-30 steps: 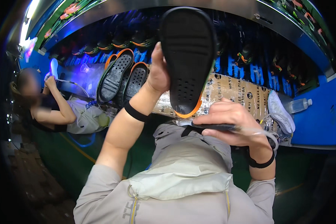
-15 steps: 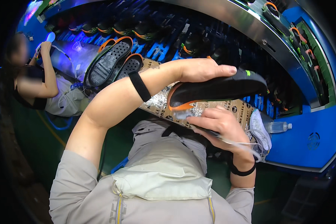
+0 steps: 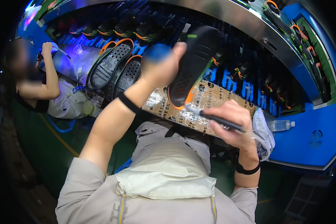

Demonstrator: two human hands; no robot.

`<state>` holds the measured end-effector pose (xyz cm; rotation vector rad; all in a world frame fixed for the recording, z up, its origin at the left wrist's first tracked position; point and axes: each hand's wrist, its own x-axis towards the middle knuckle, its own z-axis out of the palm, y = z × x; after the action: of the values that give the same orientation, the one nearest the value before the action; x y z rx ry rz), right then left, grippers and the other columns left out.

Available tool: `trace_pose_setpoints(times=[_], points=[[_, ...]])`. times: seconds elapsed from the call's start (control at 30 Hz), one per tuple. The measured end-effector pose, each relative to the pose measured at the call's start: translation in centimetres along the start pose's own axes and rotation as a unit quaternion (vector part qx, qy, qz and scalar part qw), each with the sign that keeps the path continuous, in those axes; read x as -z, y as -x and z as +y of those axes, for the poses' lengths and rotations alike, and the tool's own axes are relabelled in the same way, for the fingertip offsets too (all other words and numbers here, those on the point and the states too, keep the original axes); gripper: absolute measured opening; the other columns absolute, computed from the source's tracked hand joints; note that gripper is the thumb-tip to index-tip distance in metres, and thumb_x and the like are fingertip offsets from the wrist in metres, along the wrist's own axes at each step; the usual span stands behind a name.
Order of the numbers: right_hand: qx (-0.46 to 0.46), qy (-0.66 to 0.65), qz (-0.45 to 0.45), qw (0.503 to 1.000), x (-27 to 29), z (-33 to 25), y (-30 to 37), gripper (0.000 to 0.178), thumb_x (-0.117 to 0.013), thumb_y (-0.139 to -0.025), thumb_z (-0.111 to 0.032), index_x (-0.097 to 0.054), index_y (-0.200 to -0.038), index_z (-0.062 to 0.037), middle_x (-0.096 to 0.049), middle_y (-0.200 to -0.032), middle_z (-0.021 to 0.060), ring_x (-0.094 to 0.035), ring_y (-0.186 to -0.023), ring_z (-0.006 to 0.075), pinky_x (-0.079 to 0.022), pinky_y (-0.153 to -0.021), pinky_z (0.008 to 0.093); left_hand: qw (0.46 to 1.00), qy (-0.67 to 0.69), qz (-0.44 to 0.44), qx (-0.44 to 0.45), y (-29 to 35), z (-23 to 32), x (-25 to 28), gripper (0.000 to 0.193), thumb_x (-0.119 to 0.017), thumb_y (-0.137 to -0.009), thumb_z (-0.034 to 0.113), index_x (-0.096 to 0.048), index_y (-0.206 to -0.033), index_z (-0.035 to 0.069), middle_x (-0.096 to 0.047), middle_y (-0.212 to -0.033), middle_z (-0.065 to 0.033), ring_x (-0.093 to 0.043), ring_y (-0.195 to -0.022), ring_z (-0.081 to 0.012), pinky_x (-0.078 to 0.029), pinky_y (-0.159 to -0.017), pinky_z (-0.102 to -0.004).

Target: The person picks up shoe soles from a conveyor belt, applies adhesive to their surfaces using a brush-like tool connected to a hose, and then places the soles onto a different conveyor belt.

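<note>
Black sole (image 3: 195, 69), orange end (image 3: 189, 96) down, long axis up-right, left hand (image 3: 161, 70) gripping it, right hand (image 3: 237, 114) gripping tool (image 3: 224, 122)

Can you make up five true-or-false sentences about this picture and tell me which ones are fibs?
1. The person's left hand holds a long black shoe part with an orange rim. True.

2. The person's right hand is empty. False: it holds a slim black-handled tool with a pale tip.

3. More black shoe parts with round holes and orange rims are on the picture's left side. True.

4. Another person in a black top is on the picture's right side. False: that person is on the left.

5. A clear plastic bottle is on the picture's right side. True.
</note>
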<state>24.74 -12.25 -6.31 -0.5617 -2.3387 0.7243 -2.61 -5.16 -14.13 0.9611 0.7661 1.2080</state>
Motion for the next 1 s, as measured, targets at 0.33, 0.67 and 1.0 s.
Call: trace_pose_setpoints(times=[0.33, 0.67, 1.0], points=[[-0.301, -0.283, 0.295, 0.862, -4.8, 6.1, 6.6, 0.016, -0.074, -0.096, -0.002, -0.078, -0.112, 0.0019, -0.074, -0.096, 0.0012, -0.060, -0.081, 0.0054, -0.046, -0.072, 0.0216, 0.920, 0.340, -0.043, 0.190, 16.2, -8.3, 7.5, 0.115, -0.014, -0.099, 0.090, -0.033, -0.168, 0.000, -0.052, -0.155, -0.0364, -0.059, -0.135, -0.0572, -0.057, -0.102, -0.0690], [-0.338, -0.150, 0.267, 0.890, -8.7, 6.4, 1.6, 0.016, -0.074, -0.095, -0.010, -0.079, -0.107, 0.0004, -0.074, -0.085, 0.0043, -0.064, -0.078, 0.0079, -0.052, -0.070, 0.0279, 0.856, 0.473, -0.004, 0.210, 13.7, -12.2, 1.1, 0.080, -0.038, -0.103, 0.047, -0.040, -0.163, -0.006, -0.051, -0.158, -0.0336, -0.054, -0.145, -0.0479, -0.044, -0.121, -0.0635], [-0.124, 0.007, 0.101, 0.987, -8.8, 2.6, 1.6, 0.017, -0.079, -0.087, -0.008, -0.078, -0.102, -0.0006, -0.077, -0.094, 0.0202, -0.075, -0.087, 0.0390, -0.060, -0.079, 0.0435, 0.934, 0.347, 0.031, 0.079, 11.1, -14.7, -1.3, 0.073, -0.026, -0.107, 0.048, -0.054, -0.154, 0.000, -0.064, -0.148, -0.0227, -0.065, -0.134, -0.0368, -0.050, -0.118, -0.0516]])
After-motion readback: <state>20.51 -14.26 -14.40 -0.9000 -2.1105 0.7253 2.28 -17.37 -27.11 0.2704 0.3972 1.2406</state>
